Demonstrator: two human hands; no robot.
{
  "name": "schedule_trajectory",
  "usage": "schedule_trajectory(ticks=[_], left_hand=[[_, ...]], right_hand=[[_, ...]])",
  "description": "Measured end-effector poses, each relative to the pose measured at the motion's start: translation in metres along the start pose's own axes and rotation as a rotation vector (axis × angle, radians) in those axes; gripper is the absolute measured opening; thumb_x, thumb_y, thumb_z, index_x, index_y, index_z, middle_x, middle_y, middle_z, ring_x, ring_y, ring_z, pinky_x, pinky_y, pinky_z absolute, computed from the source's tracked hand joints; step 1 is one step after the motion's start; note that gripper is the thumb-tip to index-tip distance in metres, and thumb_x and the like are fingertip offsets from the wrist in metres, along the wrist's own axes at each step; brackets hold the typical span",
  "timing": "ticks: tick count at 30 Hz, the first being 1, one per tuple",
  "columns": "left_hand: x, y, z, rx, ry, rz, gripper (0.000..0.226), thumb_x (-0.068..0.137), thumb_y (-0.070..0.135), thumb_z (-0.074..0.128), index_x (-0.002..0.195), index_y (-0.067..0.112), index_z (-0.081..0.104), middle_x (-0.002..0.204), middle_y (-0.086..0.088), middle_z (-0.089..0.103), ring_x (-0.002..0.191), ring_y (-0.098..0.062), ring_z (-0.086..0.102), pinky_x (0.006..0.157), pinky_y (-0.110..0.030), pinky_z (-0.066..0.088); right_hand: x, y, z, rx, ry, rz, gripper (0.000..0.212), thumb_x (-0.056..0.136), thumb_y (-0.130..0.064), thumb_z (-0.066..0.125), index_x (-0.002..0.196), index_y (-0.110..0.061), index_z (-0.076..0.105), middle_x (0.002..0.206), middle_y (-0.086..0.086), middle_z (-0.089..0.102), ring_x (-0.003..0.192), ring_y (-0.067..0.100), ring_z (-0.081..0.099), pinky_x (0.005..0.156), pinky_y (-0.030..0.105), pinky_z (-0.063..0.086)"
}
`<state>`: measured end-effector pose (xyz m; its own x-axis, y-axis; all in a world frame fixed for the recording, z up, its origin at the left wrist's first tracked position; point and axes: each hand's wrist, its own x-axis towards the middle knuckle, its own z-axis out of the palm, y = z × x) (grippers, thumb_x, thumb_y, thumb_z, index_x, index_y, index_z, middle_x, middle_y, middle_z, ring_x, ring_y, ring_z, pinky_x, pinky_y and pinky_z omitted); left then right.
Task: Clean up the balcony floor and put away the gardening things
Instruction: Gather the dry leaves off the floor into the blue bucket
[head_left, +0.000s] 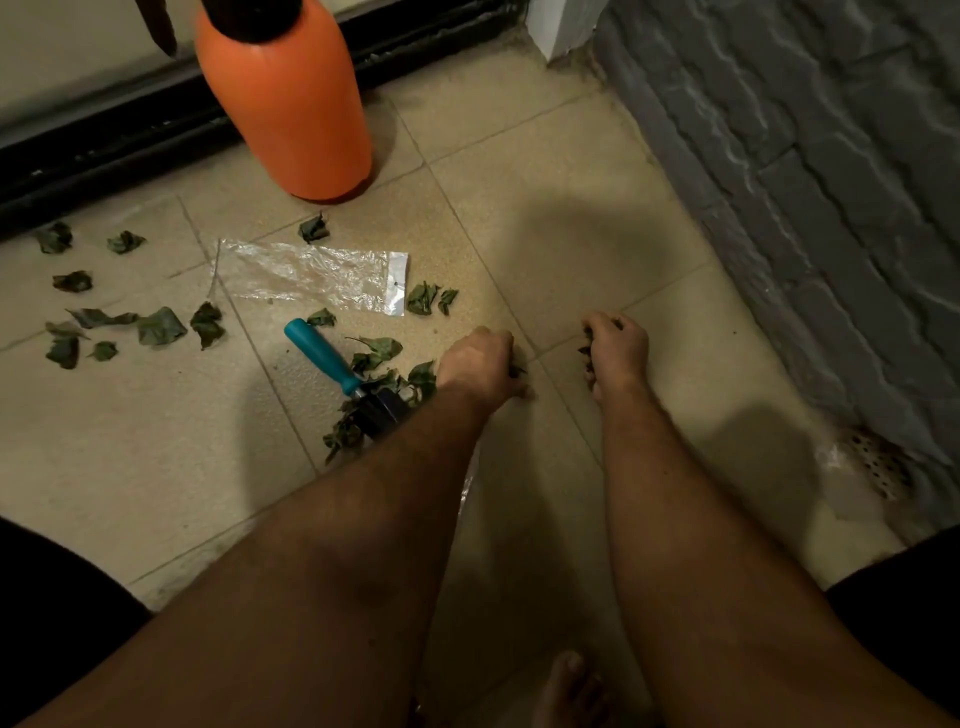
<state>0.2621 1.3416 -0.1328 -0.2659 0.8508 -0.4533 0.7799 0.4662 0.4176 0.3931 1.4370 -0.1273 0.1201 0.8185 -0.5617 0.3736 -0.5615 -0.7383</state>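
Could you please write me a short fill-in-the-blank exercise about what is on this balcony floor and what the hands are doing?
1. The spray bottle standing by the door track is ____ in colour.
2. The garden tool lying among the leaves has a ____ handle.
3. Both the left hand and the right hand are curled round dark ____ at the floor.
4. The clear plastic bag lies ____ on the tiles.

Missing words: orange; blue; leaves; flat
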Motion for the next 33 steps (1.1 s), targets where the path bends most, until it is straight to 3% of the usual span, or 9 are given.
schedule_trajectory(ticks=[5, 9, 14, 16, 19, 23, 27, 29, 33], left_hand=[[0.009, -0.001, 0.003, -0.016, -0.011, 0.040, 0.027, 0.093, 0.029, 0.064, 0.115, 0.014, 0.060, 0.114, -0.009, 0.056, 0.103, -0.025, 0.056, 0.084, -0.035, 0.046], [0.008, -0.007, 0.000, -0.145, 0.044, -0.007, 0.016, 0.091, 0.026, 0.066, 0.098, 0.013, 0.062, 0.090, -0.002, 0.054, 0.084, -0.018, 0.054, 0.070, -0.030, 0.041], [0.005, -0.015, -0.030, -0.987, 0.205, -0.453, 0.009, 0.091, 0.019, 0.065, 0.092, 0.011, 0.061, 0.082, -0.003, 0.065, 0.074, -0.016, 0.063, 0.064, -0.028, 0.055], [0.008, -0.030, -0.043, -1.299, 0.176, -0.545, 0.010, 0.092, 0.019, 0.061, 0.087, 0.011, 0.062, 0.080, -0.007, 0.065, 0.067, -0.018, 0.062, 0.059, -0.033, 0.054], [0.009, -0.052, -0.058, -1.688, 0.063, -0.563, 0.022, 0.096, 0.021, 0.049, 0.080, 0.010, 0.059, 0.064, -0.002, 0.057, 0.046, -0.007, 0.046, 0.040, -0.019, 0.033], [0.003, -0.068, -0.071, -1.714, 0.135, -0.635, 0.025, 0.098, 0.023, 0.040, 0.079, 0.014, 0.053, 0.051, 0.003, 0.047, 0.039, -0.008, 0.038, 0.034, -0.018, 0.031], [-0.006, -0.076, -0.076, -1.675, 0.215, -0.663, 0.018, 0.101, 0.020, 0.050, 0.108, 0.013, 0.064, 0.063, -0.001, 0.057, 0.049, -0.009, 0.051, 0.044, -0.019, 0.046], [-0.005, -0.078, -0.076, -1.525, 0.234, -0.679, 0.016, 0.098, 0.021, 0.058, 0.109, 0.013, 0.067, 0.077, -0.003, 0.064, 0.063, -0.013, 0.060, 0.058, -0.027, 0.054], [0.006, -0.080, -0.070, -0.995, 0.375, -0.573, 0.018, 0.092, 0.021, 0.068, 0.109, 0.017, 0.065, 0.096, 0.007, 0.064, 0.090, -0.015, 0.062, 0.078, -0.030, 0.052]], right_hand=[[0.006, -0.003, -0.006, 0.108, 0.000, 0.051, 0.019, 0.086, -0.020, 0.061, 0.069, -0.019, 0.053, 0.060, 0.000, 0.049, 0.048, 0.013, 0.040, 0.040, 0.018, 0.028], [0.006, -0.006, -0.003, 0.358, -0.103, 0.145, 0.017, 0.088, -0.020, 0.064, 0.075, -0.019, 0.053, 0.058, -0.002, 0.050, 0.046, 0.011, 0.043, 0.042, 0.017, 0.028], [-0.001, -0.016, 0.008, 0.615, -0.298, 0.187, 0.019, 0.091, -0.007, 0.059, 0.077, -0.016, 0.052, 0.064, 0.003, 0.055, 0.051, 0.012, 0.049, 0.040, 0.016, 0.027], [-0.005, -0.019, 0.017, 0.551, -0.357, 0.163, 0.020, 0.089, -0.003, 0.062, 0.076, -0.015, 0.053, 0.070, 0.007, 0.058, 0.054, 0.013, 0.050, 0.040, 0.017, 0.028], [-0.011, -0.023, 0.032, 0.250, -0.405, 0.081, 0.017, 0.086, -0.005, 0.069, 0.080, -0.017, 0.058, 0.073, 0.008, 0.064, 0.054, 0.014, 0.051, 0.043, 0.020, 0.032], [-0.017, -0.025, 0.064, -0.114, -0.357, -0.138, 0.005, 0.090, -0.012, 0.066, 0.094, -0.016, 0.067, 0.072, 0.001, 0.064, 0.058, 0.012, 0.054, 0.050, 0.022, 0.042], [-0.021, -0.034, 0.100, -0.432, -0.344, -0.511, 0.022, 0.089, -0.018, 0.068, 0.110, -0.012, 0.071, 0.107, 0.002, 0.070, 0.099, 0.017, 0.063, 0.085, 0.023, 0.046], [-0.023, -0.036, 0.116, -0.549, -0.372, -0.603, 0.029, 0.089, -0.021, 0.069, 0.116, -0.012, 0.069, 0.116, 0.007, 0.071, 0.106, 0.022, 0.064, 0.085, 0.023, 0.045], [-0.027, -0.028, 0.130, -0.814, -0.355, -0.680, 0.019, 0.088, -0.024, 0.067, 0.104, -0.014, 0.064, 0.099, 0.009, 0.069, 0.090, 0.028, 0.061, 0.067, 0.028, 0.040]])
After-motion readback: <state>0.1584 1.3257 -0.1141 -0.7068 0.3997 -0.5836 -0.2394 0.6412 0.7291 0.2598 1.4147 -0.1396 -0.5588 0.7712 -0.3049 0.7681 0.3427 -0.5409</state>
